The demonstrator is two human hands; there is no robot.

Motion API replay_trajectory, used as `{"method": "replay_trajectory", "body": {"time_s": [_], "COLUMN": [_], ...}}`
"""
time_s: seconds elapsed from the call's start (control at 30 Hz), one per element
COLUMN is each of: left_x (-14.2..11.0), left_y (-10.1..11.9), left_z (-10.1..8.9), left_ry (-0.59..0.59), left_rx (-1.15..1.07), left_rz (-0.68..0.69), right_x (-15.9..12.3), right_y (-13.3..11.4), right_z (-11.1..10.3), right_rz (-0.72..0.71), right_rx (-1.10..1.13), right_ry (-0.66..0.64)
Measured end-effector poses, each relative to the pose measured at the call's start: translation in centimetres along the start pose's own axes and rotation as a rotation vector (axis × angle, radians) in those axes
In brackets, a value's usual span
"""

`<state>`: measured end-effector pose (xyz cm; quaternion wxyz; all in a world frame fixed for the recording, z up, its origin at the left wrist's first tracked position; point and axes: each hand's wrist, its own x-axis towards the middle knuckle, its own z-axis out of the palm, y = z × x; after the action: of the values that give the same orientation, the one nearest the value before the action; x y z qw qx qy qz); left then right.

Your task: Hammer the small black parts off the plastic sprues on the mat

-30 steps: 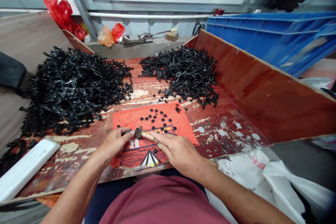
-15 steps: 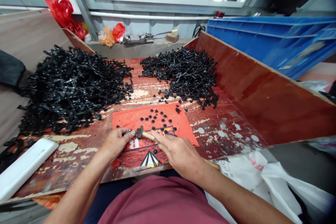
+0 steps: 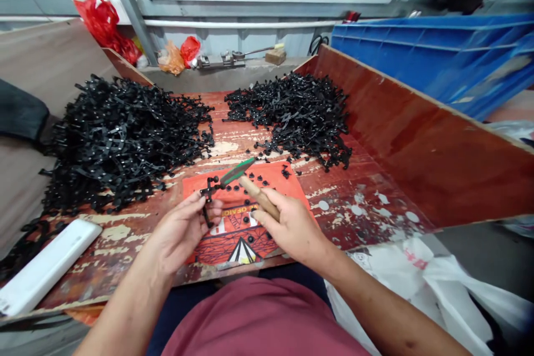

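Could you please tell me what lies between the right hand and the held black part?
The green tool head and wooden handle, over the orange sheet; the head view shows this.

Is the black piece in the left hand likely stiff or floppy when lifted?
The black piece seems fairly stiff: its upper part juts from the left hand without drooping. Being so thin, it is probably light.

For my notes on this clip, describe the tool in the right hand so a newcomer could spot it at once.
On the reddish worktable, find the orange cloth in front of the two black piles. Over it, the right hand grips the tool by its handle. Pale wood and a partly green head set it apart from the small black parts on the cloth.
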<state>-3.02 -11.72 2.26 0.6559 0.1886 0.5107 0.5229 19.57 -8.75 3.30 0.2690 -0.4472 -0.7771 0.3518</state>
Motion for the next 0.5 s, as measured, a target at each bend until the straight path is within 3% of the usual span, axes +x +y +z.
{"method": "replay_trajectory", "body": {"time_s": [0.13,0.23,0.33,0.4,0.5], "left_x": [-0.9,-1.5,-2.3,-2.7,-2.7], "left_y": [-0.5,-1.5,-1.8,-1.3,0.0], "left_z": [3.0,4.2,2.9,1.0,-1.5], "left_ry": [-0.034,-0.056,-0.093,-0.066,0.168], "left_rx": [-0.157,-0.17,-0.053,0.191,0.722], "left_rz": [0.014,0.003,-0.093,-0.149,0.059], "right_x": [0.6,0.7,0.8,0.8,0.8], "right_y": [-0.7,-1.0,-0.9,-0.8,-0.9], "right_z": [2.1,3.5,2.9,1.6,-0.5], "right_rz": [-0.051,-0.089,-0.01,0.047,0.076], "right_rx": [0.051,0.064,0.062,0.075,0.208], "right_ry": [0.006,0.008,0.036,0.053,-0.02]}}
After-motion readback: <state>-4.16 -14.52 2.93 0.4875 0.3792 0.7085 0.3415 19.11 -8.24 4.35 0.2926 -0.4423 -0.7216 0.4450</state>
